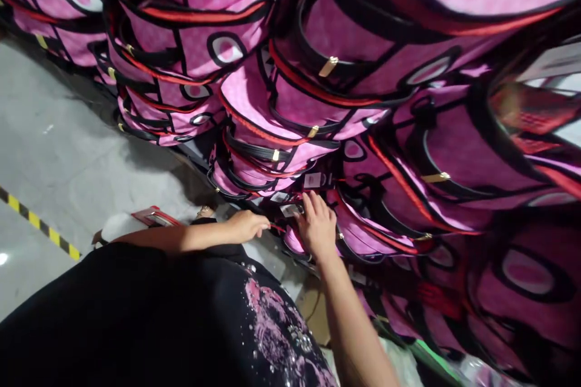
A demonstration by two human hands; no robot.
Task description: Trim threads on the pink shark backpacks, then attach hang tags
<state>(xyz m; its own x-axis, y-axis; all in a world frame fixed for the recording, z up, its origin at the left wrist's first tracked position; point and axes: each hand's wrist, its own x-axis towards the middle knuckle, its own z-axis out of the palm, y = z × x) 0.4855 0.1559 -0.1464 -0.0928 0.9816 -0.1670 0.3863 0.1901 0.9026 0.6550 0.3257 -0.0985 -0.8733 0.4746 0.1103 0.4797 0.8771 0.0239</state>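
The left hand (245, 225) is curled nearly closed, its fingers pinched on the end of a thin red strip (276, 228) that sticks out toward the other hand; whether this is a tool or a bit of trim I cannot tell. The right hand (318, 230) is open, its fingers (313, 202) loosely spread and pointing up, the tips resting against the lower bags of the pile, right beside a small white tag (290, 210). The hand holds nothing; it only presses flat on the fabric.

The red strip lies roughly level, its long axis running from the left hand across to the heel of the right hand, where its far end is hidden. Another white tag (312, 179) hangs just above the fingertips.

All around rises a big stack of pink bags (290, 97), edged in black and red, with black straps and little gold clasps (327, 66). The bags lie on their sides in rows, piled high over the hands and filling most of the view.

To the left is a grey concrete floor (59, 151) with a yellow and black striped line (40, 225) across it. A red-edged flat thing (152, 216) lies on the floor behind the left forearm. The person wears a black top (136, 320) with a pink sparkly print.
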